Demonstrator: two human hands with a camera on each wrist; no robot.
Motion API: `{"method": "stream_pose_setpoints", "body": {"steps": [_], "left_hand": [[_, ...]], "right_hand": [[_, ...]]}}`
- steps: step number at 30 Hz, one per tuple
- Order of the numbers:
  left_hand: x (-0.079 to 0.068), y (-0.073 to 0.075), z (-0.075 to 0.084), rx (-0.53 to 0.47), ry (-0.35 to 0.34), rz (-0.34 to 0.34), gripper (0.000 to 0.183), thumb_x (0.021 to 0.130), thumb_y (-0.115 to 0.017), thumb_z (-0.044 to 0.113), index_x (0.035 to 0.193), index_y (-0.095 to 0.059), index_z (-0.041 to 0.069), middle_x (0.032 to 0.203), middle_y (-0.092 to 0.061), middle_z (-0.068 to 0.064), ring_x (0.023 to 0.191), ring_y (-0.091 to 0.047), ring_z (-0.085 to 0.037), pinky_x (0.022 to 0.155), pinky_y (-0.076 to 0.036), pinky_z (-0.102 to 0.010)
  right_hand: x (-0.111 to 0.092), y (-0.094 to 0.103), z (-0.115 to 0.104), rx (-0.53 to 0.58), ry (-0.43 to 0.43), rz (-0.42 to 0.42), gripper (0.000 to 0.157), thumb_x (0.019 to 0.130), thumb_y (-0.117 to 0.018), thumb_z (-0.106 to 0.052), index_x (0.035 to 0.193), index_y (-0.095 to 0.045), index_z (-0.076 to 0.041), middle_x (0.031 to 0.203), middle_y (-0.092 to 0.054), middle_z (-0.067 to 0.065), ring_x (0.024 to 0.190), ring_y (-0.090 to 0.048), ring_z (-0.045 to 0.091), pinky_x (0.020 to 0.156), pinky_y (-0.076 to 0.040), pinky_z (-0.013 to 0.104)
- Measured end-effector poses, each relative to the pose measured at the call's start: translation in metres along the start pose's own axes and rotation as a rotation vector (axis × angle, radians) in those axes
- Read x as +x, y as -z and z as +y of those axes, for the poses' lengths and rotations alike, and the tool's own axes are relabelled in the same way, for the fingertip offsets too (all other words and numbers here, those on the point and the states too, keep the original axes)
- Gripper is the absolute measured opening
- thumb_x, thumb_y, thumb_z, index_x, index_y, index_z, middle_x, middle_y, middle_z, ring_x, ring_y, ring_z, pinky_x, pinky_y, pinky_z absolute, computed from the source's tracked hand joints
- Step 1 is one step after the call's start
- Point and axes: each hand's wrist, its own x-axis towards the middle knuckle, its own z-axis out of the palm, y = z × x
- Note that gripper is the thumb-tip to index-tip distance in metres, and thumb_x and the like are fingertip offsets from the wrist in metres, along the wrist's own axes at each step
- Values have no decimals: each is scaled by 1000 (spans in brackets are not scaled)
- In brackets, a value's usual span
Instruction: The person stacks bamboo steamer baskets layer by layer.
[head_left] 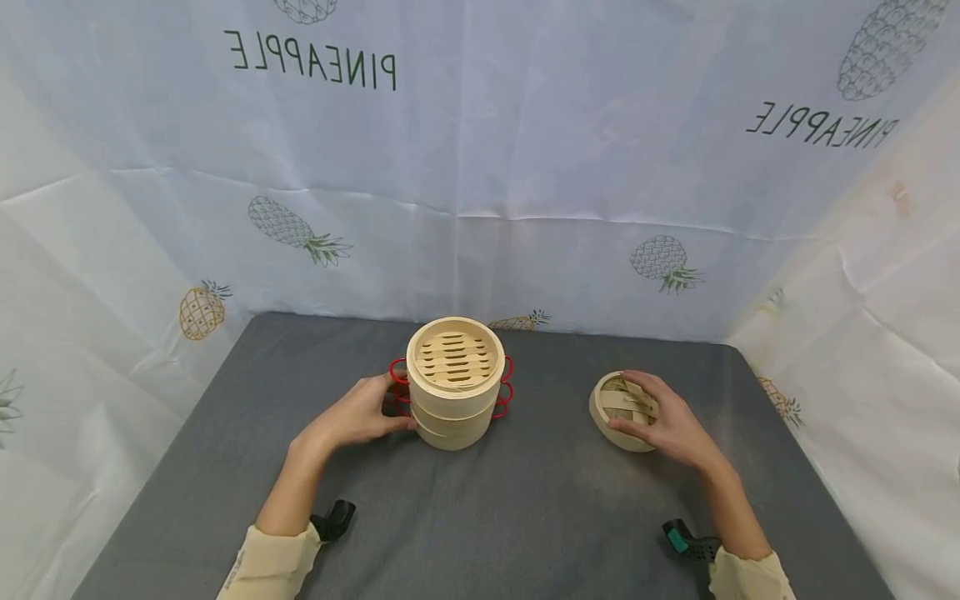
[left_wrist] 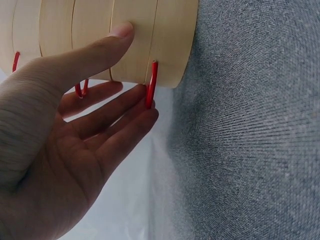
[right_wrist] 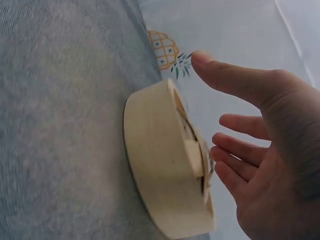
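Observation:
A stack of bamboo steamer baskets [head_left: 456,408] stands upright on the grey table, its top tier uncovered with a slatted floor showing. Red loop handles [head_left: 501,398] stick out on both sides. My left hand [head_left: 365,411] is at the stack's left side; in the left wrist view its thumb [left_wrist: 107,47] touches the bamboo wall, and its nearly straight fingers reach behind near a red handle [left_wrist: 152,85]. To the right lies the round bamboo lid [right_wrist: 160,160], woven side up. Above it hovers my right hand [head_left: 667,422], thumb and fingers spread, with a gap to the lid in the right wrist view.
A dark grey cloth covers the table [head_left: 525,517]. Behind it and at the sides hangs a pale curtain [head_left: 525,150] printed with pineapples. Each wrist wears a black strap device, the left one [head_left: 335,520] and the right one [head_left: 690,540].

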Motion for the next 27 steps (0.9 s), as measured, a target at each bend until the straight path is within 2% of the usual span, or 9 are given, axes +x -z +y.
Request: {"method": "stream_pose_setpoints", "body": {"steps": [7, 10, 12, 15, 17, 20, 24, 27], "left_hand": [[0, 0, 1, 9, 3, 0, 58, 89, -92, 18, 137, -65, 3, 128, -78, -15, 116, -78, -32, 99, -65, -47], [0, 0, 1, 11, 3, 1, 57, 89, -92, 18, 137, -65, 3, 128, -78, -15, 116, -78, -32, 99, -65, -47], [0, 0, 1, 11, 0, 1, 57, 89, -92, 18, 136, -65, 2, 127, -78, -16, 115, -78, -32, 98, -65, -48], [0, 0, 1, 5, 4, 0, 57, 89, -92, 18, 136, -65, 2, 127, -78, -16, 115, -78, -32, 98, -65, -48], [-1, 0, 0, 0, 7, -2, 57, 89, -92, 17, 137, -64, 1, 127, -78, -17, 115, -78, -33, 98, -65, -48], [-1, 0, 0, -3, 6, -3, 57, 89, -92, 17, 137, -64, 1, 128, -77, -17, 116, -78, -34, 99, -65, -48], [-1, -1, 0, -1, -1, 2, 58, 89, -92, 17, 137, -64, 2, 128, -77, -16, 116, -78, -34, 100, -65, -48], [0, -1, -1, -1, -5, 4, 58, 88, -92, 15, 137, -64, 2, 128, -78, -16, 116, -78, -33, 99, -65, -46]], "right_hand": [[-2, 0, 15, 21, 3, 10, 73, 97, -84, -27, 159, -53, -5, 163, -51, 23, 146, -50, 53, 105, -50, 73], [-2, 0, 20, 14, 3, 10, 68, 99, -82, -27, 157, -55, -5, 162, -52, 22, 143, -53, 49, 104, -54, 59], [-2, 0, 24, 12, 8, 19, 65, 99, -82, -27, 156, -58, -6, 161, -55, 20, 142, -57, 39, 105, -54, 40], [-1, 1, 28, 47, 31, 41, 59, 99, -82, -22, 152, -62, -6, 157, -59, 19, 141, -57, 8, 103, -48, 13], [-1, 0, 30, 94, 58, 55, 53, 99, -81, -17, 148, -65, -5, 154, -61, 21, 135, -54, -9, 102, -44, 3], [0, 0, 36, 162, 93, 62, 46, 101, -77, -10, 144, -66, -1, 151, -62, 25, 130, -53, -20, 101, -46, 0], [1, -1, 42, 206, 120, 66, 41, 102, -74, -4, 141, -67, 3, 147, -63, 29, 128, -58, -17, 100, -50, 2], [2, -1, 44, 229, 132, 77, 37, 101, -75, -3, 138, -69, 3, 143, -66, 26, 129, -59, -17, 100, -51, 3]]}}
